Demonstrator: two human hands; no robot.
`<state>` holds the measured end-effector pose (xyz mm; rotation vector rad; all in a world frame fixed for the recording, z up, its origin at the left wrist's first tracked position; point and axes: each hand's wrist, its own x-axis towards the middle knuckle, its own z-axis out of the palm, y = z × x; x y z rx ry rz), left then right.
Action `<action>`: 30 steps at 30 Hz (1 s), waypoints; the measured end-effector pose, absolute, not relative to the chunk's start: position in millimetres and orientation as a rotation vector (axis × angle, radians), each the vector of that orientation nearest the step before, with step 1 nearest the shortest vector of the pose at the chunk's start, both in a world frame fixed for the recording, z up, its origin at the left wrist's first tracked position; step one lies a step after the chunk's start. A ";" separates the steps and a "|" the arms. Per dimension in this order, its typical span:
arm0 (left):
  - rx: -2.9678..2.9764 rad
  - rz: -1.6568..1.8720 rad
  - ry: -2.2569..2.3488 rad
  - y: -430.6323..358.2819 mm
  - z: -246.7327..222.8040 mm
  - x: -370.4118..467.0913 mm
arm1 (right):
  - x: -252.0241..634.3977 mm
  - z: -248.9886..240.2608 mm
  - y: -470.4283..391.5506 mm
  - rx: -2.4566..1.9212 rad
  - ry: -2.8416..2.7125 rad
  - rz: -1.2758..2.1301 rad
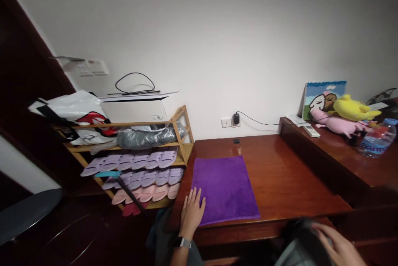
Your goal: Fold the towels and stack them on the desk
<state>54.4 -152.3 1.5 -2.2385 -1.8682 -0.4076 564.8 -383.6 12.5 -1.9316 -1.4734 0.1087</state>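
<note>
A purple cloth (225, 189) lies flat on the reddish-brown wooden desk (280, 175), close to its front left corner. My left hand (192, 212) rests palm down at the cloth's lower left edge, fingers spread and holding nothing; a watch is on that wrist. At the lower right, my right hand (337, 243) is blurred beside a dark grey and black object (301, 243) below the desk's front edge. Its fingers are partly smeared, and whether they grip that object is unclear.
Left of the desk stands a wooden rack (186, 150) with slippers, bags and a white box (137, 110). A raised surface at right holds plush toys (336, 123), a remote (311, 131) and a water bottle (377, 139). A charger (236, 118) is in the wall socket.
</note>
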 end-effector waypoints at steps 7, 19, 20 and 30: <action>-2.374 -0.432 -1.801 -158.1 27.0 83.9 | 390.7 47.9 -190.6 -1.791 -1.921 0.328; -2.658 -0.366 -1.795 -156.5 24.5 127.8 | 366.7 -2.1 -153.2 -2.108 -2.057 0.245; -2.628 -0.355 -1.838 -156.0 25.1 119.8 | 367.2 -0.6 -149.6 -2.110 -2.056 0.247; -2.697 -0.551 -1.643 -38.8 50.2 200.5 | 359.0 24.7 -34.4 -2.146 -2.087 0.298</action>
